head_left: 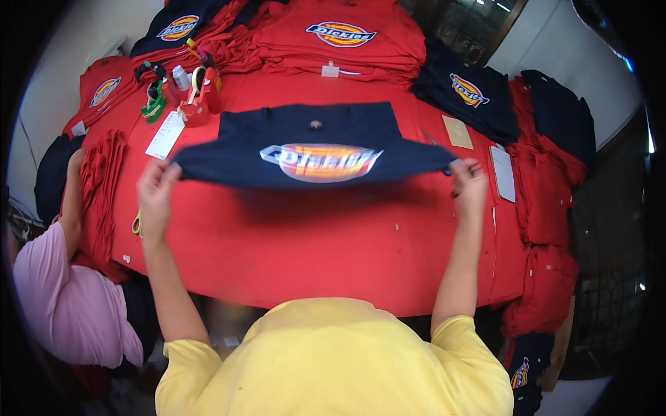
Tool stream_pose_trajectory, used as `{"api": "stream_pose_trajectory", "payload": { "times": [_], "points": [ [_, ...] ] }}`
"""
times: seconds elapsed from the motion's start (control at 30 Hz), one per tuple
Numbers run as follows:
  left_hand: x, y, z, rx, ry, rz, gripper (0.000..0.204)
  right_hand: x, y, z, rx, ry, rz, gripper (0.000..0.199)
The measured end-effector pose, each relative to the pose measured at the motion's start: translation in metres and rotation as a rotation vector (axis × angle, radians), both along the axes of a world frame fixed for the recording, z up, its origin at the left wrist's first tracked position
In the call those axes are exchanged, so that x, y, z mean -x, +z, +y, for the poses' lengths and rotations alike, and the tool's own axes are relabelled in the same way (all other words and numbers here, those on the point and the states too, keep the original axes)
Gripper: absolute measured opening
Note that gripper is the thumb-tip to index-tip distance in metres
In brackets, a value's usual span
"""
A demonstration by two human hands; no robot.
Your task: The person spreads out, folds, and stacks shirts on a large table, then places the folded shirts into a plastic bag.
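A navy blue garment (312,142) with a printed oval logo on its front is held up over the red-covered table (312,249), blurred by motion. My left hand (156,187) pinches its left corner. My right hand (470,182) pinches its right corner. Both arms reach up from the lower edge, out of yellow sleeves. The garment's far part lies flat on the table with a small button showing.
Stacks of red garments (340,38) lie at the back, navy ones (472,97) at back right, red piles (548,208) along the right. A tape dispenser, small bottle and tools (184,90) stand at back left beside a white paper (165,135). A person in pink (69,298) stands left.
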State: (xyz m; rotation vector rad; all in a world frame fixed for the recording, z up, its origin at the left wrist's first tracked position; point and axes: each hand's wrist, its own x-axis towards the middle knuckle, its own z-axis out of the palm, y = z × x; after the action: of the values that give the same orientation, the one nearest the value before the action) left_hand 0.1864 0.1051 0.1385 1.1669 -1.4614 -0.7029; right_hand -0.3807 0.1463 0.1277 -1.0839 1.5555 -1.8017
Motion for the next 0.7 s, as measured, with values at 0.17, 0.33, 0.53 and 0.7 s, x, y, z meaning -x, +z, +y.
{"api": "stream_pose_trajectory", "payload": {
  "times": [0.17,0.33,0.53,0.7],
  "points": [
    [0.019,0.102,-0.024,0.450,-0.010,0.268,0.030,0.015,0.117,-0.003,0.473,-0.089,-0.121,0.018],
    [-0.058,0.153,-0.001,0.478,0.119,0.634,0.027,0.006,0.159,-0.008,0.463,0.130,0.090,0.011],
    [-0.039,0.150,-0.008,0.375,0.089,0.450,0.024,0.016,0.150,-0.030,0.142,0.320,0.036,0.018],
    [-0.030,0.138,-0.105,0.155,-0.075,0.278,0.027,0.038,0.153,-0.072,0.246,0.088,0.006,0.019]
  ]
}}
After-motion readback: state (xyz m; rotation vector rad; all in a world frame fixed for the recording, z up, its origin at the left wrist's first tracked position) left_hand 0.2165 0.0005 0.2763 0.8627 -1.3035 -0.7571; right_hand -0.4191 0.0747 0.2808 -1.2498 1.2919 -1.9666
